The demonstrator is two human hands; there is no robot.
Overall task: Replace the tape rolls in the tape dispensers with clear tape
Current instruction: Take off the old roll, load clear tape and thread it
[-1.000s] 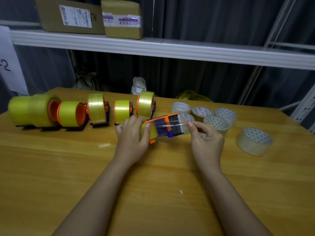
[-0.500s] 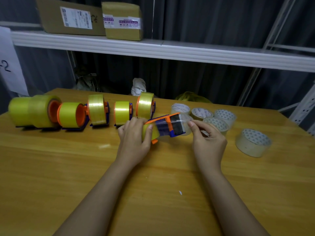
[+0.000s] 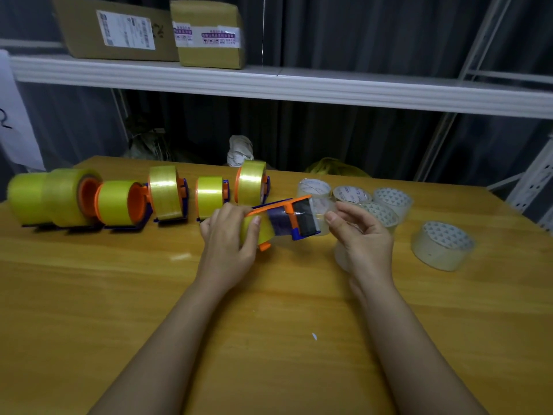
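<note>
My left hand point(image 3: 229, 241) grips the yellow tape roll point(image 3: 259, 232) mounted in an orange and blue tape dispenser point(image 3: 287, 218), held just above the wooden table point(image 3: 149, 295). My right hand point(image 3: 363, 241) pinches the loose end of the tape at the dispenser's front edge. Several more dispensers with yellow rolls point(image 3: 164, 191) stand in a row on the left. Several clear tape rolls point(image 3: 392, 200) lie behind my right hand, and one clear roll point(image 3: 443, 245) sits apart at the right.
A white shelf point(image 3: 299, 85) runs above the table's far edge, with two cardboard boxes point(image 3: 206, 34) on it. A metal rack upright point(image 3: 532, 181) stands at the right. A small white scrap point(image 3: 314, 336) lies on the table between my forearms.
Both hands and the dispenser have stayed in nearly the same place; the dispenser is tilted slightly more, and my right fingers have shifted a little at the tape end.
</note>
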